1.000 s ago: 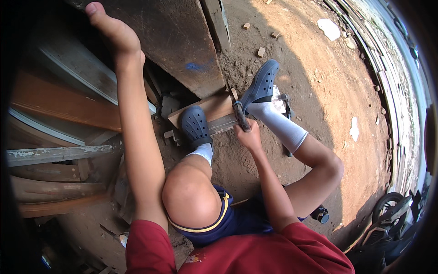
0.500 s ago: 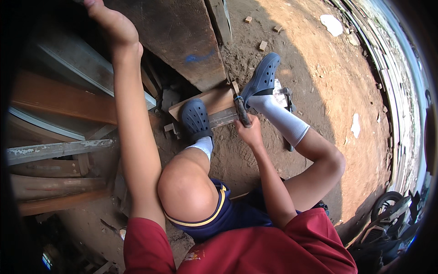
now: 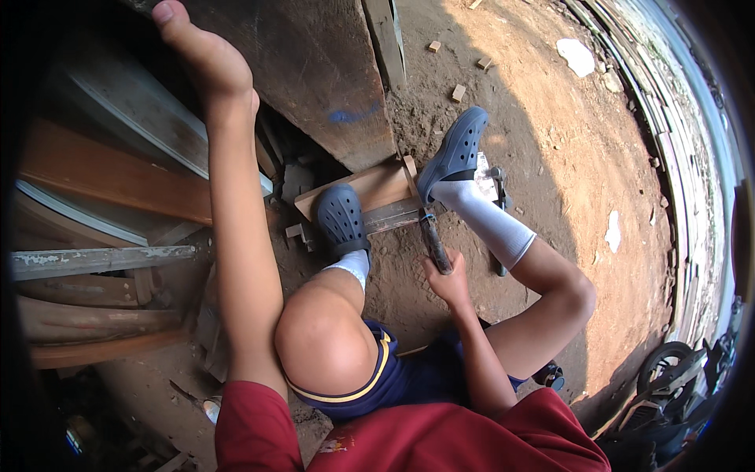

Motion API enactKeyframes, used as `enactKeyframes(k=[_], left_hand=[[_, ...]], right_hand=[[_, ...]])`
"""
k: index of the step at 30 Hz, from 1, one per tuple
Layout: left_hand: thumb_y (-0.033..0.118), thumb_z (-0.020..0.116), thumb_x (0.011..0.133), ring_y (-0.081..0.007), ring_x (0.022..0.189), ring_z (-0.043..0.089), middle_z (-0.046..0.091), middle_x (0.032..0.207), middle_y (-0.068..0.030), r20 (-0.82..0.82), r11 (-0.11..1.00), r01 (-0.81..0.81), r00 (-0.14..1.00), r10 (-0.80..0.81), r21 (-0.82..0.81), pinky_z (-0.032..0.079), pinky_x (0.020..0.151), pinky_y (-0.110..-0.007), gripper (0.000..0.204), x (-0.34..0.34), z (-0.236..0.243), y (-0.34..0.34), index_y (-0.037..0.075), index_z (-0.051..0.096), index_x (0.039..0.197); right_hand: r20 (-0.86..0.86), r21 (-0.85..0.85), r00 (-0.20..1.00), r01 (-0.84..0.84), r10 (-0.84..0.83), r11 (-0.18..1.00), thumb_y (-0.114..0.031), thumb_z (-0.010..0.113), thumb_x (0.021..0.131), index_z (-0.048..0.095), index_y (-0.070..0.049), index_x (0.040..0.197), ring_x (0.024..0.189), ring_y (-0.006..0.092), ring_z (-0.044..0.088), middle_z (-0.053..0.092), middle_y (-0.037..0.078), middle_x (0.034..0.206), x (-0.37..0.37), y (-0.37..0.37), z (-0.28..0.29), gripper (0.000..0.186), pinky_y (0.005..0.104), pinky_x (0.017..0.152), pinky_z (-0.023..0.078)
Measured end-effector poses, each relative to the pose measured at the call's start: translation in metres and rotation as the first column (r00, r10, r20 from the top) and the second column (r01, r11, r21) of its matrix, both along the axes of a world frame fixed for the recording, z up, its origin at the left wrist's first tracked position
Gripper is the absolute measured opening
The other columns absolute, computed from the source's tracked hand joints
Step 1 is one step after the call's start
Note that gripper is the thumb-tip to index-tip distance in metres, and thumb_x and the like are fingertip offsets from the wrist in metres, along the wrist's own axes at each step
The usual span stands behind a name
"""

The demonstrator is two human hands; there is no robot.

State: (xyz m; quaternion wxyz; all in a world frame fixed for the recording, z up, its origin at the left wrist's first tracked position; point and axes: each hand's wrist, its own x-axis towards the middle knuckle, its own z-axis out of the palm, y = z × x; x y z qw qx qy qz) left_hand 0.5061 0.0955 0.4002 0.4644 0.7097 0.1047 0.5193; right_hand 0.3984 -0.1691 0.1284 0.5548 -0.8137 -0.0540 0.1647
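My right hand (image 3: 448, 279) is closed round the dark handle of a saw (image 3: 436, 244), which has a blue band near its front end. Its blade is thin and almost edge-on, so little of it shows. In front of it lies a light wooden board (image 3: 385, 177), with a small strip of wood (image 3: 411, 167) at its right end. My left clog (image 3: 341, 214) presses on the board; my right clog (image 3: 456, 149) is beside its right end. My left hand (image 3: 214, 67) reaches to the upper left beside a large brown plank (image 3: 314, 79). Its thumb is stretched out; the other fingers are hidden.
Small wood blocks (image 3: 458, 93) are scattered on the dirt ahead. A hammer-like tool (image 3: 497, 175) lies beyond my right ankle. Stacked boards (image 3: 110, 169) crowd the left side. A motorbike (image 3: 668, 377) stands at the lower right, and a long pile of slats (image 3: 668, 149) runs along the right.
My right hand has drawn the saw's handle back toward me and slightly right, away from the board. The left hand shifts slightly down and right in the view.
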Motion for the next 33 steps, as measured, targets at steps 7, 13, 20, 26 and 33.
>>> enactKeyframes(k=[7,13,20,26,33], left_hand=[[0.069,0.016,0.088,-0.0263,0.142,-0.007,-0.012,0.154,-0.0155,-0.020,0.993,0.100,0.995,-0.101,-0.057,0.000,0.115,-0.039,0.092,-0.004,0.004,-0.014,0.001,-0.006,0.146],[0.070,0.016,0.088,-0.0262,0.143,-0.007,-0.010,0.154,-0.0155,-0.003,0.996,0.074,0.997,-0.074,-0.041,0.000,0.115,-0.038,0.093,0.000,0.006,0.000,0.001,-0.005,0.146],[0.074,0.014,0.086,-0.0258,0.142,-0.009,-0.012,0.154,-0.0140,-0.020,0.995,0.081,0.996,-0.082,-0.056,-0.001,0.115,-0.039,0.096,-0.003,0.000,-0.004,0.002,-0.005,0.146],[0.076,0.015,0.084,-0.0265,0.142,-0.012,-0.016,0.153,-0.0130,-0.047,0.998,0.005,0.999,-0.008,-0.068,-0.003,0.114,-0.040,0.097,-0.002,0.000,0.005,0.005,-0.008,0.146],[0.076,0.016,0.084,-0.0259,0.142,-0.013,-0.016,0.153,-0.0136,-0.057,0.998,0.029,0.998,-0.032,-0.048,-0.003,0.114,-0.039,0.099,-0.004,0.002,0.000,0.003,-0.010,0.145]], right_hand=[[0.017,0.015,1.000,-0.002,0.001,1.000,-0.013,0.063,0.072,0.043,0.003,0.064,0.053,0.0153,0.038,0.039,0.009,0.053,0.052,0.033,-0.005,0.027,0.0346,0.054,0.040],[0.004,-0.006,0.999,-0.048,0.048,0.999,-0.012,0.061,0.073,0.053,0.004,0.068,0.056,0.0276,0.058,0.054,0.019,0.060,0.030,0.016,0.009,0.019,0.0389,0.060,0.045],[0.011,0.022,1.000,0.018,-0.018,1.000,-0.011,0.063,0.073,0.044,0.000,0.060,0.050,0.0115,0.039,0.040,0.006,0.051,0.001,0.008,0.005,0.026,0.0330,0.050,0.037],[-0.006,-0.001,1.000,-0.008,0.008,1.000,-0.011,0.064,0.075,0.043,0.000,0.059,0.051,0.0086,0.038,0.039,0.003,0.050,-0.015,-0.018,0.000,0.029,0.0302,0.047,0.035],[0.140,0.042,0.990,-0.012,0.007,0.999,-0.010,0.064,0.074,0.044,0.000,0.059,0.051,0.0079,0.040,0.043,0.002,0.051,0.016,0.017,-0.015,0.026,0.0304,0.047,0.036]])
